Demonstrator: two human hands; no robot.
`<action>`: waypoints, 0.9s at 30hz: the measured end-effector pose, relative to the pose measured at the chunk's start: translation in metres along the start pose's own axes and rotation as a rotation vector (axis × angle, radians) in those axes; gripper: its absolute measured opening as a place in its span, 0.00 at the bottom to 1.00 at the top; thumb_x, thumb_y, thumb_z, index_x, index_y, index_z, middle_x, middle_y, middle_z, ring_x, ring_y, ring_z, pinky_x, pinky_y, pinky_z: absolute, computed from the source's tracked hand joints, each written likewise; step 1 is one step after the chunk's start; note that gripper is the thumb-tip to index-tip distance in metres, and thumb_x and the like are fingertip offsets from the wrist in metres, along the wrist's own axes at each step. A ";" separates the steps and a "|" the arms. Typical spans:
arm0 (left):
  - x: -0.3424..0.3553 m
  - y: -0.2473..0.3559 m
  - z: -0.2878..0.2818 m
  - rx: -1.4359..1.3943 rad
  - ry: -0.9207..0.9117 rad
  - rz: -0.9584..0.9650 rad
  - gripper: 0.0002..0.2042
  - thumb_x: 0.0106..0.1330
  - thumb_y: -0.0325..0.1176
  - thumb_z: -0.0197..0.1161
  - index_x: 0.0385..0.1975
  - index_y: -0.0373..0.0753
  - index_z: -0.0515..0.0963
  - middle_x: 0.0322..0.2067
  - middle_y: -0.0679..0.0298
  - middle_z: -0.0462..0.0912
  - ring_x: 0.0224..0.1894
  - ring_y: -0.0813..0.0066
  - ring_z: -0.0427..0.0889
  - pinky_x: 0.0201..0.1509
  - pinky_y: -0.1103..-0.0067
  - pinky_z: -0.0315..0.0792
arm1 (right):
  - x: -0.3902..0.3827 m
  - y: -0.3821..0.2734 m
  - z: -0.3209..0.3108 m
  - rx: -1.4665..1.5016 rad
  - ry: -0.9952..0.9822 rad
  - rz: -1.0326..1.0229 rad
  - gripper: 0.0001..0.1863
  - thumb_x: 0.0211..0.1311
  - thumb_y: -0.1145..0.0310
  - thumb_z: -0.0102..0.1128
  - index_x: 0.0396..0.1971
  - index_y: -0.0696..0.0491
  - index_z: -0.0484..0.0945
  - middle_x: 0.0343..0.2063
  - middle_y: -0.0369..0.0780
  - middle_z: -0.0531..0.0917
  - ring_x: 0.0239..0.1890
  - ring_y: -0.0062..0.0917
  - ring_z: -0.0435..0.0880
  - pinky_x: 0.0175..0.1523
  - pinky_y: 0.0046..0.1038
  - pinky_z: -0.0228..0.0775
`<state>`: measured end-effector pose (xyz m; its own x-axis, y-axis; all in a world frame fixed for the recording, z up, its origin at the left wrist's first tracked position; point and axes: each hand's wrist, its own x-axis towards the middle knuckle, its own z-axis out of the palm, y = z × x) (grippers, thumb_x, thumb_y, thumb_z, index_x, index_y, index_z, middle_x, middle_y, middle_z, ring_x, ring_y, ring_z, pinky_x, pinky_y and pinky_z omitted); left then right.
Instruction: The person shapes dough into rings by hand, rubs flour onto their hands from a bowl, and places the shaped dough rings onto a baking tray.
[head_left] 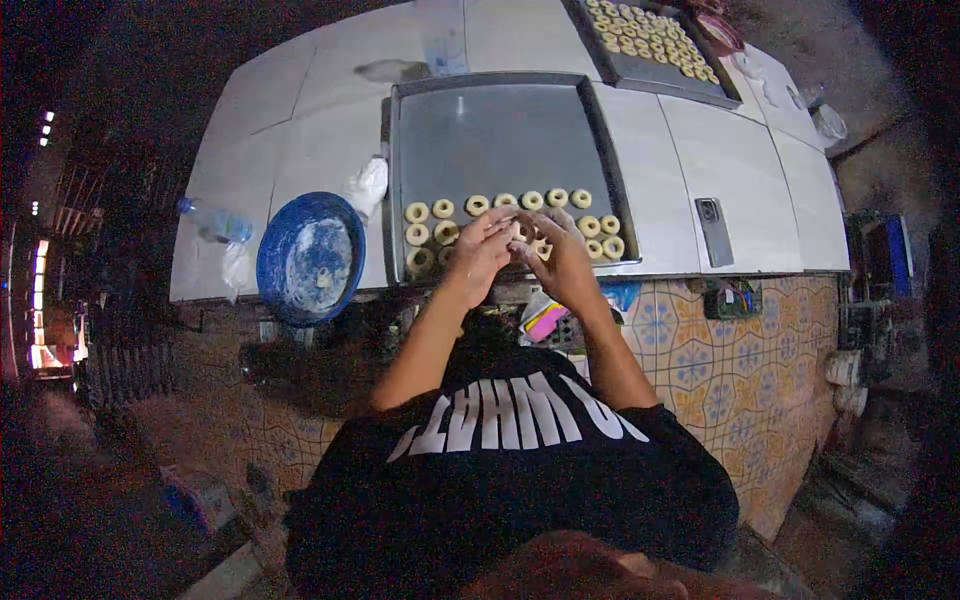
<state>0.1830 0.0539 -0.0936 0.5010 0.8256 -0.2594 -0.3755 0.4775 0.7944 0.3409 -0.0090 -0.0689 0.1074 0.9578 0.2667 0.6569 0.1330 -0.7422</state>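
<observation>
Over the near edge of a dark metal tray (500, 130), my left hand (478, 258) and my right hand (562, 262) meet with fingers curled together. Between the fingertips is a pale dough ring (519, 231), partly covered by them. Both hands are dusted with white flour. Rows of small raw dough rings (417, 234) lie on the tray's near part, to the left, right and far side of my hands. Some rings are hidden beneath the hands. The tray's far part shows bare dark metal.
Left of the tray stands a blue basin (272, 275) with white flour inside. Near it are a clear plastic bottle (215, 222) and a white plastic bag (370, 185). A phone (714, 232) lies on the right tiles. Another tray (660, 84) of dough rings sits far right.
</observation>
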 end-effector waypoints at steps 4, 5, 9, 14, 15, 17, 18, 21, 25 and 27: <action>0.023 -0.021 0.011 0.165 -0.077 -0.122 0.18 0.72 0.33 0.60 0.61 0.42 0.73 0.48 0.66 0.79 0.45 0.81 0.78 0.46 0.80 0.73 | -0.005 0.019 -0.019 0.043 -0.093 0.069 0.24 0.60 0.68 0.69 0.56 0.56 0.78 0.46 0.51 0.79 0.47 0.44 0.82 0.51 0.40 0.77; 0.027 -0.025 0.012 0.145 -0.111 -0.150 0.18 0.72 0.33 0.60 0.61 0.42 0.74 0.48 0.66 0.79 0.45 0.81 0.78 0.47 0.80 0.74 | -0.006 0.026 -0.024 0.065 -0.130 0.096 0.23 0.60 0.69 0.69 0.56 0.56 0.79 0.46 0.51 0.79 0.47 0.43 0.82 0.50 0.39 0.77; 0.046 -0.042 0.019 0.197 -0.148 -0.144 0.18 0.71 0.34 0.61 0.60 0.40 0.74 0.52 0.62 0.81 0.52 0.72 0.82 0.55 0.74 0.75 | -0.008 0.068 -0.033 0.179 -0.092 0.247 0.21 0.59 0.72 0.67 0.54 0.56 0.81 0.43 0.50 0.80 0.45 0.41 0.82 0.49 0.37 0.76; 0.071 -0.055 0.036 0.268 -0.122 -0.158 0.19 0.74 0.31 0.55 0.63 0.37 0.72 0.57 0.54 0.80 0.56 0.60 0.83 0.62 0.68 0.75 | 0.009 0.122 -0.059 -0.010 0.005 0.123 0.23 0.54 0.70 0.71 0.51 0.57 0.81 0.43 0.51 0.81 0.47 0.48 0.83 0.52 0.40 0.76; 0.074 -0.055 0.040 0.346 -0.141 -0.135 0.18 0.74 0.30 0.56 0.62 0.35 0.72 0.55 0.53 0.81 0.54 0.60 0.84 0.61 0.69 0.77 | 0.012 0.139 -0.062 -0.028 0.021 0.067 0.24 0.53 0.70 0.72 0.52 0.56 0.81 0.43 0.51 0.81 0.49 0.49 0.82 0.53 0.40 0.76; 0.087 -0.070 0.031 0.288 -0.107 -0.129 0.18 0.72 0.32 0.59 0.60 0.35 0.72 0.54 0.52 0.82 0.54 0.60 0.84 0.61 0.69 0.78 | 0.025 0.146 -0.069 -0.101 -0.041 0.106 0.24 0.51 0.71 0.72 0.51 0.55 0.81 0.45 0.51 0.81 0.51 0.50 0.82 0.55 0.42 0.76; 0.088 -0.071 0.036 0.262 -0.087 -0.149 0.17 0.70 0.32 0.61 0.57 0.34 0.73 0.53 0.53 0.82 0.54 0.59 0.85 0.60 0.68 0.78 | 0.031 0.152 -0.072 -0.168 -0.055 0.100 0.24 0.51 0.71 0.71 0.51 0.54 0.81 0.46 0.50 0.81 0.51 0.50 0.81 0.56 0.42 0.75; 0.085 -0.071 0.043 0.225 -0.080 -0.143 0.17 0.70 0.31 0.61 0.56 0.34 0.73 0.51 0.53 0.83 0.53 0.60 0.85 0.61 0.67 0.78 | 0.036 0.166 -0.078 -0.389 -0.083 0.062 0.21 0.56 0.67 0.67 0.52 0.50 0.80 0.49 0.48 0.81 0.54 0.47 0.79 0.60 0.46 0.72; 0.093 -0.076 0.038 0.256 -0.061 -0.145 0.15 0.70 0.31 0.59 0.55 0.35 0.74 0.51 0.53 0.83 0.52 0.60 0.85 0.61 0.66 0.78 | 0.055 0.185 -0.077 -0.692 -0.218 -0.062 0.19 0.58 0.66 0.63 0.51 0.49 0.80 0.54 0.45 0.81 0.57 0.43 0.76 0.59 0.45 0.67; 0.091 -0.075 0.039 0.269 -0.056 -0.129 0.14 0.72 0.30 0.57 0.54 0.34 0.74 0.51 0.53 0.83 0.51 0.60 0.86 0.62 0.66 0.78 | 0.059 0.190 -0.079 -0.782 -0.253 -0.167 0.18 0.63 0.60 0.60 0.52 0.44 0.79 0.46 0.42 0.81 0.53 0.39 0.77 0.56 0.46 0.69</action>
<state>0.2871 0.0822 -0.1553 0.5761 0.7421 -0.3427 -0.0896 0.4740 0.8759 0.5312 0.0523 -0.1455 -0.1465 0.9819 0.1202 0.9876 0.1522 -0.0396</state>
